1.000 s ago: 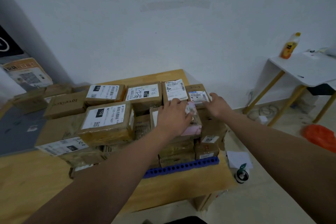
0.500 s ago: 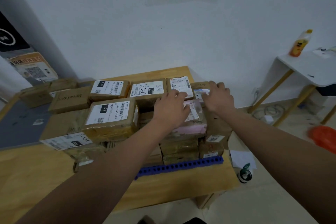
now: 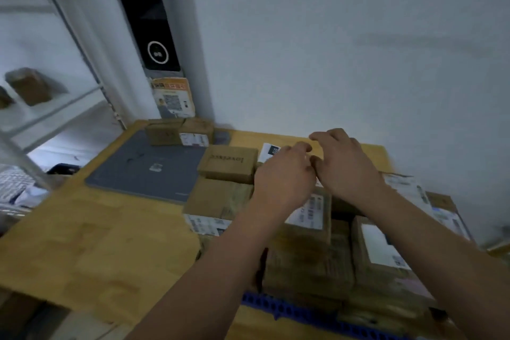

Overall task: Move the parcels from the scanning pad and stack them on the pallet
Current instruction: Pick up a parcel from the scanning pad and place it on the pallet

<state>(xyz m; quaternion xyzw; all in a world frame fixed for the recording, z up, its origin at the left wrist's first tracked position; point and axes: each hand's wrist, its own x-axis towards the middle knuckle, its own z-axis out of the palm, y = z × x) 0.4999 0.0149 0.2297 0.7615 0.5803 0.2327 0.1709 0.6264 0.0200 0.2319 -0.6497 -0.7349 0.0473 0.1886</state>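
A ridged blue plastic pallet [image 3: 289, 309] lies on the near side of a pale wooden table [image 3: 96, 243], partly cut off at the bottom. On it sit stacked parcels [image 3: 303, 257]: boxy brown cardboard, tape-wrapped, with white barcode labels too blurred to read. Above the stack, the left hand [image 3: 284, 174] and right hand [image 3: 345, 165] hover side by side, fingers loosely curled, grasping nothing. Beyond, to the left, lies a flat grey scanning pad [image 3: 143, 171], with two more cardboard boxes [image 3: 165, 132] on its far edge.
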